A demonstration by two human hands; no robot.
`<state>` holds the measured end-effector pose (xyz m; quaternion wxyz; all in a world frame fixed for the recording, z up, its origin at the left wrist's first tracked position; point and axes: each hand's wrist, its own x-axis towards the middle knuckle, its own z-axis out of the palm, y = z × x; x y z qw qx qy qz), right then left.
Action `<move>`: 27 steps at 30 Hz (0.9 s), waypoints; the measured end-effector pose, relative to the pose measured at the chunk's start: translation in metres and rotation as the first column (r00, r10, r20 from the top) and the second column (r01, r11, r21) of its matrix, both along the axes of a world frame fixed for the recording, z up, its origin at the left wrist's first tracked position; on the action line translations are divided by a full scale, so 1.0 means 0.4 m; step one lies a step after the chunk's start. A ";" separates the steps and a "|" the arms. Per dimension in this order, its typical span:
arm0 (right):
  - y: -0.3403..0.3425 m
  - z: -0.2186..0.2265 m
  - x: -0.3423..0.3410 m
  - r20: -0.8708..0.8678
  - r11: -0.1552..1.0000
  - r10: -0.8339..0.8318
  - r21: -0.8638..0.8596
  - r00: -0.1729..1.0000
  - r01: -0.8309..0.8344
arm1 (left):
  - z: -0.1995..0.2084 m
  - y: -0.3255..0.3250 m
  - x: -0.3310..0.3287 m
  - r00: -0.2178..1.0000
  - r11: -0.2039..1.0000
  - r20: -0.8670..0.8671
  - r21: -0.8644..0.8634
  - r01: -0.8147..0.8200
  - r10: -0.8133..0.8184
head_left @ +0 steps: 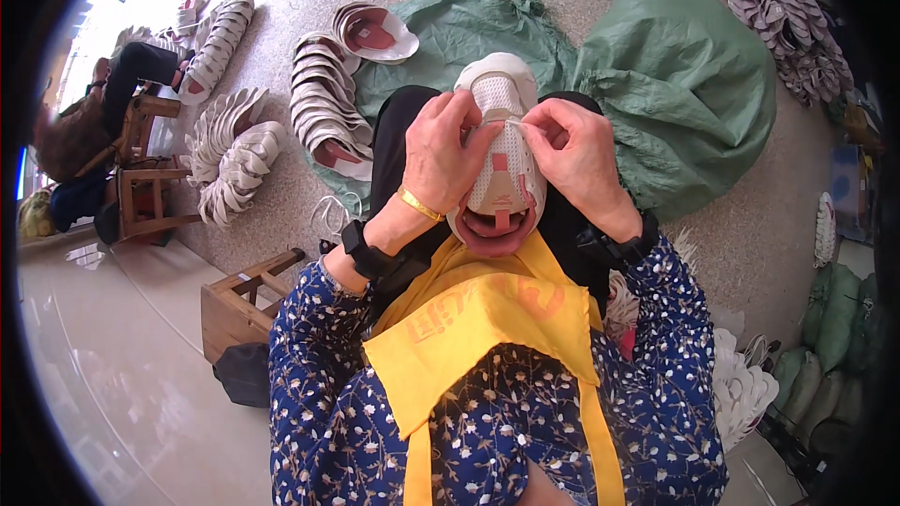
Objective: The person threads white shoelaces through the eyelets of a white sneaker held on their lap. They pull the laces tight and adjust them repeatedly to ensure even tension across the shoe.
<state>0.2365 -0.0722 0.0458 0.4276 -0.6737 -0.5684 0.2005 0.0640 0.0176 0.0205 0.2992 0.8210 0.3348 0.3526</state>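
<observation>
Head view: we see a yellow cloth apron (483, 319), a crinkled, bulging green sack (675, 98) and, between black trousers (392, 122), a white sneaker (495, 186), perforated, pink-lined, toe pointing away. Left hand (441, 152) and right hand (577, 157) pinch thumb to forefinger above it, gripping something too small to identify.

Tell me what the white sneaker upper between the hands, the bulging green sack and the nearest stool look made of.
White sneaker upper: matte, probably synthetic mesh, as its dotted perforations suggest.
Green sack: likely woven plastic, slightly sheeny, given its crisp creases.
Nearest stool: apparently wood, from its brown, squared timbers; whether varnished is unclear.
</observation>
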 end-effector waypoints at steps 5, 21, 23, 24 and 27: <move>0.007 0.012 0.000 0.106 1.000 0.027 0.001 0.994 -0.027 | 0.005 -0.006 0.005 1.000 1.000 -0.013 0.007 -0.018 0.018; 0.033 0.027 0.005 0.231 0.996 0.090 -0.025 0.969 -0.086 | -0.010 0.003 0.007 0.999 0.993 0.040 -0.115 -0.004 0.008; 0.039 0.028 0.010 0.259 0.995 0.098 -0.028 0.961 -0.094 | -0.008 0.006 0.008 0.999 0.991 0.037 -0.133 0.000 0.005; 0.041 0.028 0.009 0.271 0.995 0.099 -0.029 0.957 -0.095 | -0.007 0.005 0.007 0.999 0.990 0.034 -0.141 0.001 0.004; 0.041 0.024 0.016 0.193 0.993 0.100 -0.080 0.976 -0.086 | -0.006 0.003 0.006 0.999 0.990 0.042 -0.143 0.001 0.005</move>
